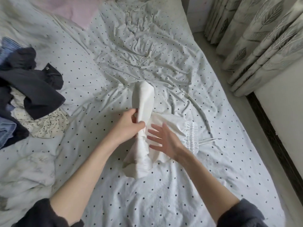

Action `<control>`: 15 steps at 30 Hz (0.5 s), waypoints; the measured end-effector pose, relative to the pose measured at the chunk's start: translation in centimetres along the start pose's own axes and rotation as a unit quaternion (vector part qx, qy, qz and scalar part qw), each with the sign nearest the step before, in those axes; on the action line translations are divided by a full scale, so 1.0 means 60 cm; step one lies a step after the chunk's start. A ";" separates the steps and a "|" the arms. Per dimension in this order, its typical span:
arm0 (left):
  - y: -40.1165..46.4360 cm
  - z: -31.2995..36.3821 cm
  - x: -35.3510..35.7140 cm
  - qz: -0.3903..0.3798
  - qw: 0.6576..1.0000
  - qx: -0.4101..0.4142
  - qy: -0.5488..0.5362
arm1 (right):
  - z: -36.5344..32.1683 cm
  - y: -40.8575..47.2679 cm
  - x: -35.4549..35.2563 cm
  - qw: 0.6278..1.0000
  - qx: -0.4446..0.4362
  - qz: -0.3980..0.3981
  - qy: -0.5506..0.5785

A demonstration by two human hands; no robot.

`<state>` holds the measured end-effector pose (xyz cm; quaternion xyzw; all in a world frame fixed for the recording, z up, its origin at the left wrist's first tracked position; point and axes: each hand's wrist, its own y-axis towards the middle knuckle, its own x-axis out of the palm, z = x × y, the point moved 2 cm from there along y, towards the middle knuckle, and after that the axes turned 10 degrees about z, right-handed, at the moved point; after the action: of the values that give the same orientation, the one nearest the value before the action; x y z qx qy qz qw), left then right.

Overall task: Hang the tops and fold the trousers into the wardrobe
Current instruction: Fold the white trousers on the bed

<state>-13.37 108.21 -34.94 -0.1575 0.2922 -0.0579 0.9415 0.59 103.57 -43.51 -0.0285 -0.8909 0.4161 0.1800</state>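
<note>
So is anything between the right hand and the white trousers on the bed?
Nothing visible. The right hand hovers open just over the white trousers, fingers spread, with no object between. The left hand already grips the bunched leg. The pile of dark clothes lies well off to the left on the bed.

Trousers [144, 128] on bed [164, 202], clothes pile [32, 99] left

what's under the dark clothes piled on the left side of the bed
Under the dark clothes a cream dotted garment sticks out, lying on the bed sheet, with blue denim at the left edge. Anything deeper in the pile is covered.
</note>
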 end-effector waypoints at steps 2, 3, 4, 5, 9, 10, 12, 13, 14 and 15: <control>-0.005 0.005 0.038 -0.015 0.999 0.011 0.040 | -0.012 -0.014 -0.046 0.999 0.003 0.029 0.042; -0.006 0.010 0.063 -0.022 0.999 0.021 0.044 | -0.017 -0.021 -0.072 0.997 0.000 0.047 0.053; -0.005 0.013 0.088 -0.033 0.998 0.032 0.040 | -0.023 -0.026 -0.094 0.996 -0.007 0.059 0.061; -0.004 0.016 0.113 -0.051 0.998 0.036 0.023 | -0.029 -0.030 -0.113 0.996 -0.014 0.064 0.068; -0.008 0.019 0.193 -0.117 0.987 0.100 0.048 | -0.041 -0.042 -0.167 0.989 -0.055 0.138 -0.012; -0.006 0.010 0.197 -0.097 0.983 0.133 0.077 | -0.037 -0.041 -0.175 0.981 -0.065 0.175 -0.052; 0.003 -0.017 0.189 -0.052 0.974 0.179 0.128 | -0.023 -0.037 -0.180 0.961 -0.089 0.238 -0.110; 0.012 -0.034 0.185 -0.037 0.966 0.202 0.156 | -0.015 -0.033 -0.181 0.950 -0.104 0.258 -0.141; 0.019 -0.052 0.178 -0.027 0.956 0.224 0.185 | -0.009 -0.029 -0.176 0.938 -0.117 0.272 -0.179; 0.025 -0.071 0.176 -0.027 0.945 0.243 0.217 | -0.003 -0.022 -0.173 0.925 -0.122 0.289 -0.214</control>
<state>-7.04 106.39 -44.36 0.0845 0.4625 -0.1856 0.8629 10.48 100.75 -45.48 -0.2164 -0.9050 0.3348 -0.1482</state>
